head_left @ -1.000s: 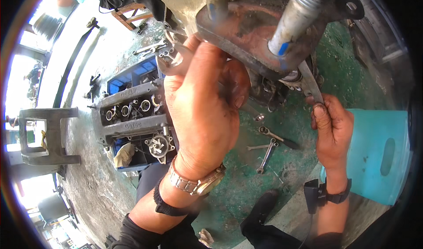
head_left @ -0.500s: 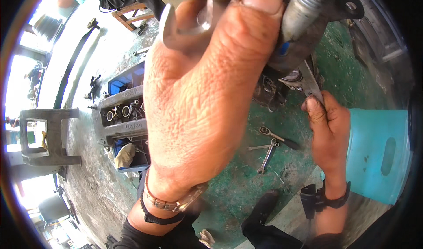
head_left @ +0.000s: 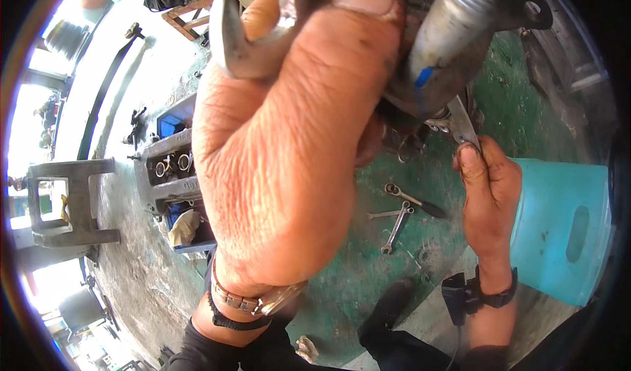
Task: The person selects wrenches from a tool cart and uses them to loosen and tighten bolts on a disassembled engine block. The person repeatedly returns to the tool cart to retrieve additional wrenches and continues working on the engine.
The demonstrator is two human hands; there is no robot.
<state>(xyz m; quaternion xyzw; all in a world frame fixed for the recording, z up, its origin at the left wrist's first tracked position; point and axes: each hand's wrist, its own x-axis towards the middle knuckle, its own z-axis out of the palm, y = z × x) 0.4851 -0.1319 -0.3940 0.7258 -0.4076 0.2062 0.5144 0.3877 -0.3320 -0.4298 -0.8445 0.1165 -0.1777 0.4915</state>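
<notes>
My left hand [head_left: 282,154] is large and close in the middle of the view, closed around an open-end wrench [head_left: 230,49] whose jaw sticks out past the thumb. Beside the thumb a grey metal shaft [head_left: 447,36], threaded at the top and marked with blue, rises from a dark metal part [head_left: 434,85]. To the right and lower, my right hand [head_left: 490,187] grips a flat metal tool [head_left: 463,124], thumb on top. That tool reaches up under the dark part, where its far end is hidden. The left fingertips are mostly hidden behind the hand.
A ratchet [head_left: 414,200] and combination wrenches [head_left: 396,230] lie on the green floor. A turquoise plastic stool [head_left: 545,233] stands at right. An engine valve cover [head_left: 171,193] rests on a blue crate at left, near a grey stool [head_left: 69,233].
My left hand and its wrench have shifted left and slightly down. More of the threaded shaft and its blue mark shows. My right hand has barely moved.
</notes>
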